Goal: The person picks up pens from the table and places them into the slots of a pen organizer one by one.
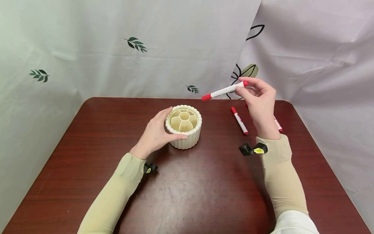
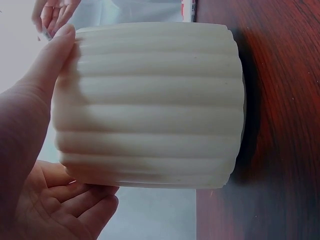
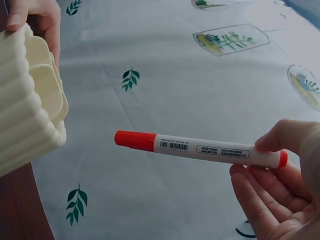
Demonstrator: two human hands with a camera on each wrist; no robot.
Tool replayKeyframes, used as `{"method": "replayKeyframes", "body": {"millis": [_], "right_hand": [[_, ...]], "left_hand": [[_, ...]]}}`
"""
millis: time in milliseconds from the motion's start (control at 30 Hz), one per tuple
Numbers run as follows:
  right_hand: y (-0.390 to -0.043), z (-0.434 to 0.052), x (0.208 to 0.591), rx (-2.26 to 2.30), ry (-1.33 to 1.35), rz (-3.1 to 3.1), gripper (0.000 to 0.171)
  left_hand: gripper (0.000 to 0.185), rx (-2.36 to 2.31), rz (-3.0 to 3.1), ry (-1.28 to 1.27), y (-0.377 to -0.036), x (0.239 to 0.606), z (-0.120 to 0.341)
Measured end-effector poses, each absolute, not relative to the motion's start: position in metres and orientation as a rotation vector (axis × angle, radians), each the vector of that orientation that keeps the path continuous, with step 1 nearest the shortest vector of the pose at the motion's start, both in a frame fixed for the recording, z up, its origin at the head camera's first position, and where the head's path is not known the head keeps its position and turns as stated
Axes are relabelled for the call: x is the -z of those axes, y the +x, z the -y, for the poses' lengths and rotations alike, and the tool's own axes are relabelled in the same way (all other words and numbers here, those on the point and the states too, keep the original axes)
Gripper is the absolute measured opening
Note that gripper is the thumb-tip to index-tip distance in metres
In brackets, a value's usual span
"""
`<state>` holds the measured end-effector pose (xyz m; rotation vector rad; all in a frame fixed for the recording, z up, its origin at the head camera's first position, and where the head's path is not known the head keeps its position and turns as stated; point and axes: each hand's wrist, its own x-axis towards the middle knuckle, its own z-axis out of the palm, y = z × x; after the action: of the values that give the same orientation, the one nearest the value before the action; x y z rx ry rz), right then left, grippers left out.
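Observation:
A cream ribbed pen holder (image 1: 184,126) with inner compartments stands on the dark red table (image 1: 204,195). My left hand (image 1: 156,131) wraps round its left side, thumb at the front and fingers behind; the left wrist view shows the holder (image 2: 150,105) filling the frame against that hand (image 2: 35,150). My right hand (image 1: 258,97) is raised above the table's far right and pinches the tail end of a white marker with a red cap (image 1: 224,90), held level with its cap toward the holder. The right wrist view shows the marker (image 3: 200,149) pinched by the fingertips (image 3: 280,145), the holder (image 3: 27,100) at left.
Two more red-capped markers lie on the table at the far right, one (image 1: 239,120) in plain view and one (image 1: 277,123) partly hidden behind my right wrist. White cloth with leaf prints (image 1: 135,44) hangs behind and beside the table.

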<state>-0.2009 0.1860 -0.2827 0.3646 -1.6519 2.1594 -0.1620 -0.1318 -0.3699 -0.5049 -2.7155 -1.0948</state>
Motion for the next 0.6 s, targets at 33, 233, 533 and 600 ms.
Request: {"method": "replayKeyframes", "body": {"millis": [33,233,533,600], "right_hand": [[-0.201,-0.185,0.282,-2.167,0.371,1.642,0.024],[-0.201,-0.181,0.279,-2.192,0.406,1.612,0.027],[-0.202,-0.172,0.275,-2.058,0.457,1.715,0.027],[-0.203,-0.169,0.274,-2.051,0.466,1.734,0.026]], "left_hand": [[0.119,1.094,2.715,-0.506,-0.162,0.370,0.132],[0.119,1.092,2.715,-0.502,-0.162,0.370,0.132],[0.118,1.092,2.698,-0.516,-0.163,0.371,0.132],[0.118,1.089,2.693,-0.518,-0.163,0.371,0.132]]}}
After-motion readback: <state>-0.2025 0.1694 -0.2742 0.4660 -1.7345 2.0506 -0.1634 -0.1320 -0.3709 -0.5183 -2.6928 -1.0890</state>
